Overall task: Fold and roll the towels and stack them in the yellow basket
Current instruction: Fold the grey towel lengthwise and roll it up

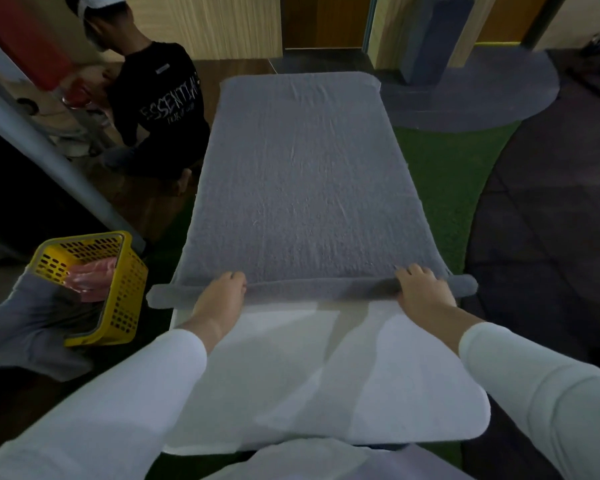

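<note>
A grey towel (302, 174) lies spread along the white table (326, 375), reaching to its far end. Its near edge is wound into a thin roll (319, 289) that runs across the table's width and sticks out past both sides. My left hand (220, 296) rests on the roll left of centre, fingers curled over it. My right hand (423, 289) lies on the roll near its right end, fingers likewise curled over it. The yellow basket (118, 289) stands to the left of the table with a pink towel (90, 277) inside.
Another grey towel (25, 323) is heaped in front of the basket at the left. A person in a black shirt (160, 98) crouches beyond the table's left side. Green turf (447, 174) and dark flooring lie to the right.
</note>
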Tool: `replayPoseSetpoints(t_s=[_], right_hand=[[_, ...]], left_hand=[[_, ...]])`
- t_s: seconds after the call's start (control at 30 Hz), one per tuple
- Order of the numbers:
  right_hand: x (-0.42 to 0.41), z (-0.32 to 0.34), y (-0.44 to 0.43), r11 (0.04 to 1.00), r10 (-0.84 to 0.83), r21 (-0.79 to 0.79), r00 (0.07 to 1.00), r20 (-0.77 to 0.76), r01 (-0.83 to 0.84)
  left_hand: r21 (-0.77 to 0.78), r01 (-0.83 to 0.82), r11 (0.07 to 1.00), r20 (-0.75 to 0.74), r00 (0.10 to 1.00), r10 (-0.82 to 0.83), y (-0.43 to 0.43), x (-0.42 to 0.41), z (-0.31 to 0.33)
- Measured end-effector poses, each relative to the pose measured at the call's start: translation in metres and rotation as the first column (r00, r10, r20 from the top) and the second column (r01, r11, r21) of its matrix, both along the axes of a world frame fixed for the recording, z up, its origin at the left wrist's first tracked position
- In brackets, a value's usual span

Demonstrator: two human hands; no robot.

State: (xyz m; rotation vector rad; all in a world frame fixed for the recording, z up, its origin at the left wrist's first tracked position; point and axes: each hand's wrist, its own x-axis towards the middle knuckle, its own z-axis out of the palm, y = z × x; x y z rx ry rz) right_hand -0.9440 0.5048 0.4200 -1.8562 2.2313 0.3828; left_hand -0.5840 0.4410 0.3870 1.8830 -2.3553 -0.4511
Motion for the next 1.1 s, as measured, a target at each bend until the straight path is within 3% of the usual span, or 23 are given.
replayPoseSetpoints(t_s=[0.07,0.13,0.27,0.4,0.47,0.53,0.57,0.63,0.7,0.73,0.8,0.9,0.97,1.1], right_hand=[[0.002,-0.007,0.007,0.999,0.005,0.035,0.998,0.069,-0.008],[0.001,-0.013,0.016,0.999,0.008,0.043,0.997,0.08,-0.011],[0.001,-0.016,0.021,0.999,0.04,0.008,0.999,-0.008,-0.04],[0.002,-0.006,0.008,0.995,0.063,0.074,0.997,-0.035,-0.061],[0.0,0.003,0.001,0.979,0.077,0.186,0.997,0.023,-0.08],[-0.003,0.014,-0.005,0.921,0.068,0.38,0.995,0.067,-0.088],[-0.006,0.017,-0.007,0.899,0.07,0.43,0.996,0.057,-0.088],[-0.013,0.018,-0.009,0.956,0.08,0.285,0.997,-0.01,-0.074],[-0.018,0.01,-0.011,1.0,0.009,-0.026,1.0,-0.005,-0.009],[-0.018,0.006,-0.01,0.994,-0.032,-0.099,0.996,0.083,0.04],[-0.013,-0.002,-0.006,0.997,-0.061,-0.022,0.973,0.222,0.068],[-0.006,-0.014,0.009,0.99,-0.052,0.137,0.98,0.191,0.025],[-0.003,-0.018,0.014,0.996,-0.019,0.088,0.995,0.099,0.01],[0.004,-0.005,0.0,0.998,0.009,0.062,1.0,-0.005,-0.008]], left_hand=[[0.016,0.094,0.995,0.017,0.995,-0.094,0.011,0.001,-0.014],[0.009,0.14,0.99,0.189,0.972,-0.139,0.018,0.001,-0.022],[-0.008,0.102,0.995,0.416,0.905,-0.089,0.012,-0.002,-0.019],[0.03,0.081,0.996,0.522,0.849,-0.085,0.002,-0.003,-0.005],[0.182,0.073,0.981,0.432,0.89,-0.147,-0.005,-0.001,0.003],[0.421,0.05,0.905,0.308,0.931,-0.195,-0.011,0.005,0.013],[0.463,0.069,0.884,0.304,0.924,-0.232,-0.015,0.01,0.016],[0.289,0.1,0.952,0.326,0.925,-0.196,-0.017,0.017,0.021],[0.041,0.046,0.998,0.167,0.985,-0.052,-0.014,0.021,0.017],[0.01,0.016,1.0,0.058,0.998,-0.017,-0.01,0.02,0.015],[0.067,0.067,0.995,-0.032,0.997,-0.065,-0.002,0.02,0.004],[0.114,0.154,0.982,0.222,0.959,-0.176,0.009,0.019,-0.008],[0.126,0.133,0.983,0.348,0.922,-0.17,0.012,0.016,-0.01],[0.131,0.083,0.988,0.363,0.923,-0.126,0.002,0.006,0.001]])
